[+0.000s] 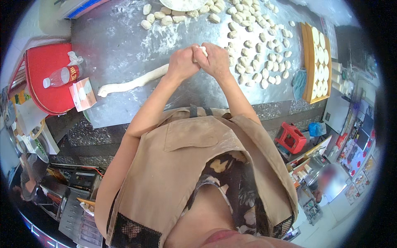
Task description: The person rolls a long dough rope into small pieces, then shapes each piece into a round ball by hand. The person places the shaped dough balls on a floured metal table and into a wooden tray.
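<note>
My left hand [183,62] is closed around a long rope of white dough [133,84], whose free end trails left across the floured metal worktop [114,43]. Pressed against it at the thumbs, my right hand [216,59] grips the other end, where a small bit of dough shows between the fists. The rest of that end is hidden by my fingers. Many small dough pieces [260,47] lie scattered right of my hands. More dough pieces [167,20] cluster at the far side, around a bowl of flour [183,3].
At the left, a plastic bottle [63,76] lies on a red cover [46,93] beside a tissue box [83,94]. A wooden tray [310,90] of round dough pieces and a teal cloth [299,84] sit at the right edge. A red stool [291,138] stands below.
</note>
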`<state>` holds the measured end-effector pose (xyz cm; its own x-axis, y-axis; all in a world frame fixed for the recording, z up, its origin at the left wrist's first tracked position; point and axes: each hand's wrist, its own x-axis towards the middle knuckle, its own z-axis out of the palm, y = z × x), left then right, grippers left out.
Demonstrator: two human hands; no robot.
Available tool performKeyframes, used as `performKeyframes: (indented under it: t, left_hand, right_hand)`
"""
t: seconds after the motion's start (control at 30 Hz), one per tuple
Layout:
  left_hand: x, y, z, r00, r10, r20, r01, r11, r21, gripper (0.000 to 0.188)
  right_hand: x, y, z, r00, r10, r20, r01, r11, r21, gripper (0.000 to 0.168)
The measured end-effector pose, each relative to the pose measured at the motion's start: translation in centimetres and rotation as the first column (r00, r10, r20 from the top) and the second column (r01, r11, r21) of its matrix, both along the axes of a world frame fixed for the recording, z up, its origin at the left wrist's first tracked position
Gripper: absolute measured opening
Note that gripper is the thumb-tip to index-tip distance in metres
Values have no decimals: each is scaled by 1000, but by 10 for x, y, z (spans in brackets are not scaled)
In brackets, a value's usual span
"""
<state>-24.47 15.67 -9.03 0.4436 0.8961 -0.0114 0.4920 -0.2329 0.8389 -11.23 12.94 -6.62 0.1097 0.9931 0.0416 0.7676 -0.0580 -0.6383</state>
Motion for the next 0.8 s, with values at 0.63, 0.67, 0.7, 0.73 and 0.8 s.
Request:
performKeyframes:
  t: [0.63,0.67,0.7,0.73,0.8]
  left_hand:
    - [-15,20,-10,979,-188,-80,166,961,-221,41]
    - [-14,13,-18,992,-125,-17,123,990,-71,23]
    - [-13,13,-15,990,-140,-34,136,986,-93,23]
    - [-12,14,-9,987,-156,-50,149,982,-116,22]
    - [-9,15,-6,979,-180,-95,168,978,-126,20]
  right_hand:
    - [12,2,2,641,-290,-711,-64,902,-426,27]
    - [9,-5,-2,563,-285,-775,-23,933,-360,25]
    - [7,-5,1,768,-191,-611,10,958,-286,27]
    - [6,-2,6,915,-102,-391,22,979,-203,29]
    - [4,-1,7,996,-11,-84,2,995,-102,34]
